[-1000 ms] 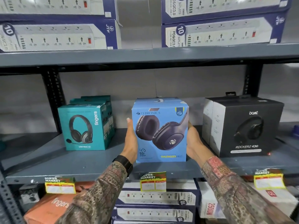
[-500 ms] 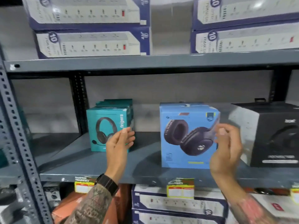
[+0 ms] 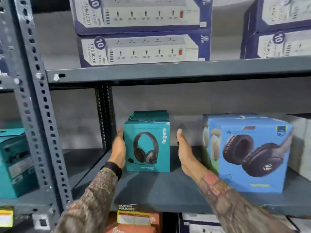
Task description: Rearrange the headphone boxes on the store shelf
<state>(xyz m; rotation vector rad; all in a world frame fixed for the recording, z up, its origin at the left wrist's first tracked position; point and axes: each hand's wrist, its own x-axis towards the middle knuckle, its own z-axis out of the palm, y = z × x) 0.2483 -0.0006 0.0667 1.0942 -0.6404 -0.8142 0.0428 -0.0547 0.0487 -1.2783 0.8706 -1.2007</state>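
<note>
A teal "fingers" headphone box [image 3: 148, 148] stands upright on the grey shelf [image 3: 159, 192], with another teal box right behind it. My left hand [image 3: 119, 148] lies flat against its left side. My right hand [image 3: 183, 148] is open a little to the right of the box, with a gap between palm and box. A larger blue headphone box [image 3: 249, 153] stands on the same shelf to the right, with no hand on it.
The perforated steel upright [image 3: 38, 115] rises at the left, with more teal boxes [image 3: 13, 158] beyond it. Power-strip boxes [image 3: 139, 31] fill the shelf above. A price label [image 3: 133, 216] hangs on the shelf edge, over boxes below.
Both hands let go of the blue box and moved left to either side of the teal box. The view has swung left, and the black box is out of frame.
</note>
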